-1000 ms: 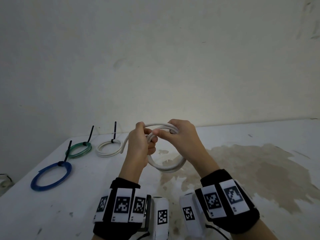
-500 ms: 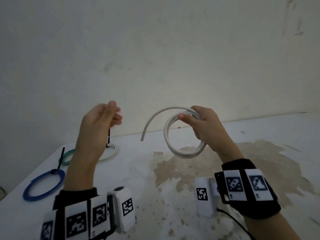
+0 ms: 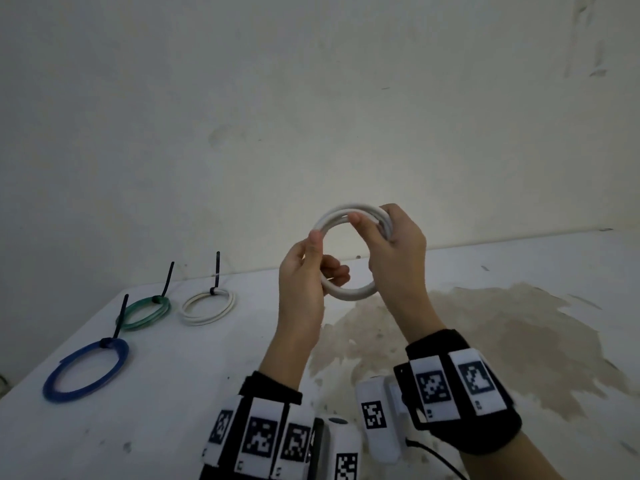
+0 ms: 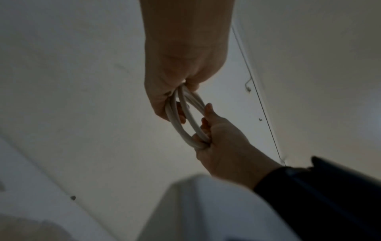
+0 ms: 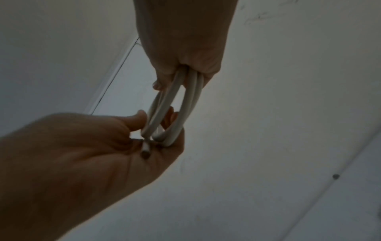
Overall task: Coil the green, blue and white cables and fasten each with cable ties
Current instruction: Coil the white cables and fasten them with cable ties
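Left hand [image 3: 304, 271] back on white coil [image 3: 349, 295]; cable end [image 5: 146, 150] wrist-cam only.

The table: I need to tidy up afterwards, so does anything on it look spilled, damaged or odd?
Yes. A large brownish, irregular stain spreads over the white table below the hands, like a dried spill or worn paint. The tied blue, green and white coils lie neatly at the left.

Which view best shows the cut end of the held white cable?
Right wrist: the cut end lies against the left hand, below the white coil. In the head and left wrist views the hands hide that end; only loops show.
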